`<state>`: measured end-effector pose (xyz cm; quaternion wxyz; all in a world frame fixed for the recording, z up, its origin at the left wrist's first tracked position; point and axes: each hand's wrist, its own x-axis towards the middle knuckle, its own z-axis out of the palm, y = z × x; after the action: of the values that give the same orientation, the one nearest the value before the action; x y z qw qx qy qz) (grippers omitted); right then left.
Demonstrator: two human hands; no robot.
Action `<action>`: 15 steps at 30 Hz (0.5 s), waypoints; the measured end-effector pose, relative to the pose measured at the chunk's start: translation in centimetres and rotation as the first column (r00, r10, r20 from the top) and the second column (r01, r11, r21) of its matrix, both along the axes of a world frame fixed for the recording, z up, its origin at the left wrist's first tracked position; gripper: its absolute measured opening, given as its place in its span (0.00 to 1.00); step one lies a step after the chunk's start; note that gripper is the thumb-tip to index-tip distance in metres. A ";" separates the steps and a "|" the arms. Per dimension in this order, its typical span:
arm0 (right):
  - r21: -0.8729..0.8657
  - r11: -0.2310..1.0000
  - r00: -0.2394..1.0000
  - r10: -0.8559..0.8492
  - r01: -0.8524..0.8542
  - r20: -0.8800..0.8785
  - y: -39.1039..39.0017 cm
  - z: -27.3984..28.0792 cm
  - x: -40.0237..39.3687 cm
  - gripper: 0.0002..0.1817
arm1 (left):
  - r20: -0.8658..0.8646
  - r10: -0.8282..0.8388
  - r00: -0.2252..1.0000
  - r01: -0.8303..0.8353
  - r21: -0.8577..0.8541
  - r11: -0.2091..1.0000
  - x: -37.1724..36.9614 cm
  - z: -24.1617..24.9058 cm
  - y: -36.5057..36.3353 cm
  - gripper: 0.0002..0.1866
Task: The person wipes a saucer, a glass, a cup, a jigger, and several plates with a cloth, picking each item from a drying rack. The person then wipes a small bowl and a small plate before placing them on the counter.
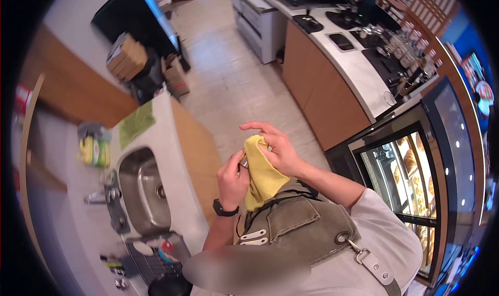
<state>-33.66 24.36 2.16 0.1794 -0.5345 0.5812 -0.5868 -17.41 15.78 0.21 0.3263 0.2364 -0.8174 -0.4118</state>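
A yellow cloth point(262, 177) hangs in front of my apron, its lower end reaching down to the apron's top. My right hand point(280, 151) is closed on the cloth's upper part, with the index finger stretched out to the left. At the cloth's left edge, my left hand point(232, 180), with a black watch point(225, 208) on the wrist, grips a small shiny metal piece point(243, 162). The cloth covers most of that piece, so its kind does not show.
On the left, a counter holds a steel sink point(145, 192), a green cloth point(137, 123) and a dish rack point(150, 254). A lit pastry case point(403, 166) stands to the right. Bottles point(405, 46) line the far counter point(332, 62). Cardboard boxes point(126, 57) are stacked beyond the sink.
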 end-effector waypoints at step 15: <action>0.002 0.844 0.832 -0.529 0.536 0.167 0.2 -1.2 -17.4 0.08 | -0.103 -0.605 0.789 0.554 -0.304 0.775 -25.2 -0.7 -7.3 0.19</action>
<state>-51.04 24.59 0.93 0.0432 -0.3063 0.6773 -0.6676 -42.64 8.51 -0.46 0.2891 -0.1142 -0.8605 -0.4036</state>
